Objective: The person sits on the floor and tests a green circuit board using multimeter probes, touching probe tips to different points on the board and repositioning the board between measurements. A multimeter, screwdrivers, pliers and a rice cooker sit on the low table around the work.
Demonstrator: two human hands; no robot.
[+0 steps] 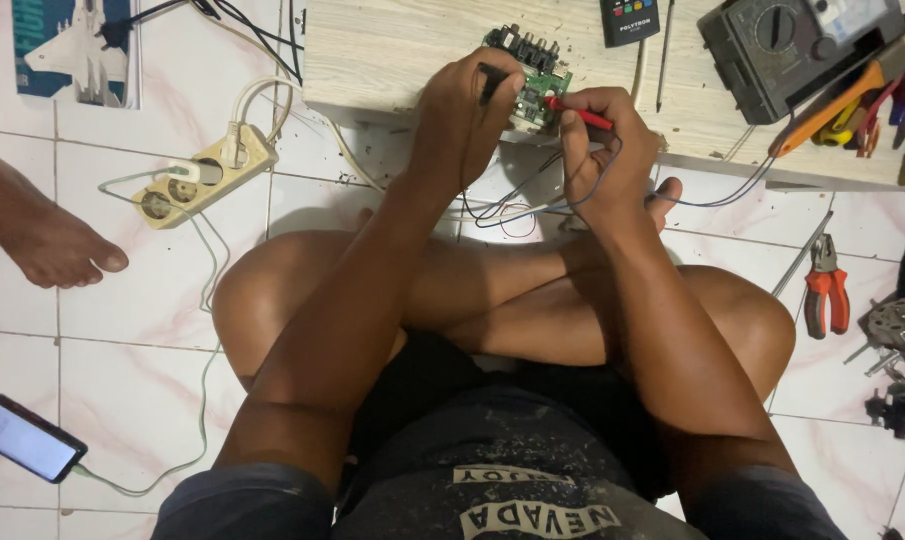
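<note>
A green circuit board (528,55) lies on a low wooden board (392,50) in front of my crossed legs. My left hand (464,115) is shut on a black test probe (490,80) whose tip rests on the circuit board. My right hand (604,140) pinches a red test probe (578,115) that points left at the circuit board's near edge. Thin probe leads (512,205) loop down between my hands. A dark analogue multimeter (792,50) sits at the wooden board's right end.
A beige power strip (207,178) with a plug lies on the tiled floor to the left, beside another person's bare foot (42,235). A lit phone (27,438) charges at lower left. Red-handled pliers (825,290), other tools and metal parts lie on the right.
</note>
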